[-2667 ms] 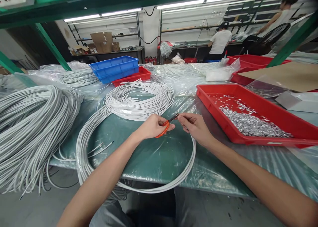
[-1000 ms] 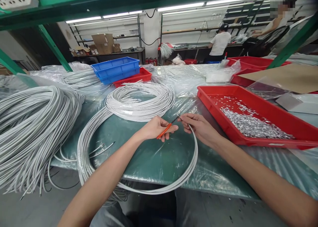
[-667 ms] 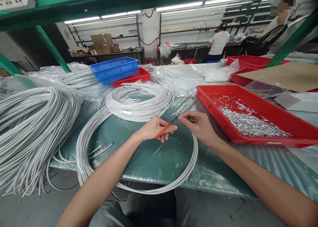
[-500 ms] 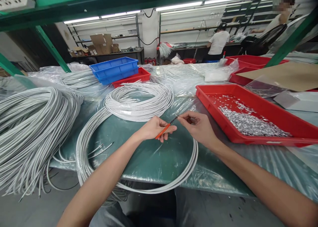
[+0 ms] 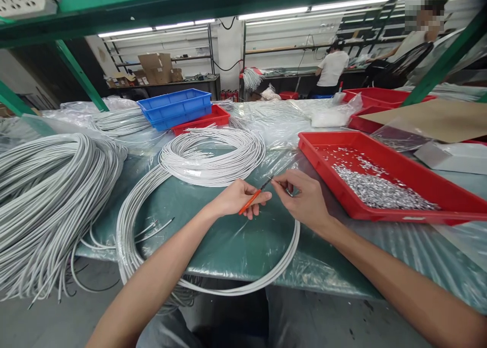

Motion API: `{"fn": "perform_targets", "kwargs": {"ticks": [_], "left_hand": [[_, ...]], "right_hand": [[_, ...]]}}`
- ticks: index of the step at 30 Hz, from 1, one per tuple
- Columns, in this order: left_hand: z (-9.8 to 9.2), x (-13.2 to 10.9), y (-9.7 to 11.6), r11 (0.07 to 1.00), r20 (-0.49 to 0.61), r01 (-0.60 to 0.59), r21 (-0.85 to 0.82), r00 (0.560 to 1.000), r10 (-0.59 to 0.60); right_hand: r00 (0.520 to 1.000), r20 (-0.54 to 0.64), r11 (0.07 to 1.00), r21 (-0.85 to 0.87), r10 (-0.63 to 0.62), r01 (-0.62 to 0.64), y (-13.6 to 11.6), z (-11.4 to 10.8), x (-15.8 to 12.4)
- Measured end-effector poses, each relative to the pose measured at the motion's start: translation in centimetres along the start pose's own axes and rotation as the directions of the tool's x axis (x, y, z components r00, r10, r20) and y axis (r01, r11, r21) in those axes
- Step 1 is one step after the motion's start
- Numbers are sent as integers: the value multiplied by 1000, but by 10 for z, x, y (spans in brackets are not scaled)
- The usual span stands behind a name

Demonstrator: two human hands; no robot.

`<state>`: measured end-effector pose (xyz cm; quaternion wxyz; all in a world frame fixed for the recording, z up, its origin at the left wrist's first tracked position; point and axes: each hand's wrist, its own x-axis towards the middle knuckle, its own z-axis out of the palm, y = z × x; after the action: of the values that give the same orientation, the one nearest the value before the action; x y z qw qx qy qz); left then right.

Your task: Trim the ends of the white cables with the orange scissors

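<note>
My left hand [image 5: 236, 198] is closed round an orange-handled cutter [image 5: 251, 201] whose dark tip points up and right. My right hand [image 5: 304, 198] pinches the end of a white cable [image 5: 274, 274] right at that tip, over the green bench mat. The cable loops down from my right hand, past the bench's front edge and back to the left. A flat coil of white cables [image 5: 213, 155] lies just beyond both hands. What the right fingertips hold besides the cable end is too small to make out.
A red tray [image 5: 418, 213] of small silver metal parts sits to the right. A thick bundle of grey cables [image 5: 49, 196] hangs off the left edge. Blue trays [image 5: 177, 104] on a red tray stand at the back. Two people work at far benches.
Both hands stay together at the same spot. The cutter's orange handles have closed from spread to a thin line, and my right hand's fingers have shifted slightly on the cable end.
</note>
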<state>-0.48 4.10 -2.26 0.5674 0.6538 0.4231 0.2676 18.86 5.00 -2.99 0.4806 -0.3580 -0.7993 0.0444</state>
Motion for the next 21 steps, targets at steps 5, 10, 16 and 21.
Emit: {"fn": "perform_targets", "kwargs": {"ticks": [5,10,16,21], "left_hand": [[1,-2,3,996,-60,-43,73,997,48],[-1,-2,2,988,-81,-81,134,992,93],[-1,0,-1,983,-67,-121,141,989,131],[0,-2,1,982,-82,-83,167,992,98]], "right_hand": [[996,77,998,48,34,-38,-2,-2,1],[973,157,959,198,172,-202,-1,-3,2],[883,368,801,411,291,-436,6,-4,6],[777,505,597,509,376,-620,9,-5,9]]}}
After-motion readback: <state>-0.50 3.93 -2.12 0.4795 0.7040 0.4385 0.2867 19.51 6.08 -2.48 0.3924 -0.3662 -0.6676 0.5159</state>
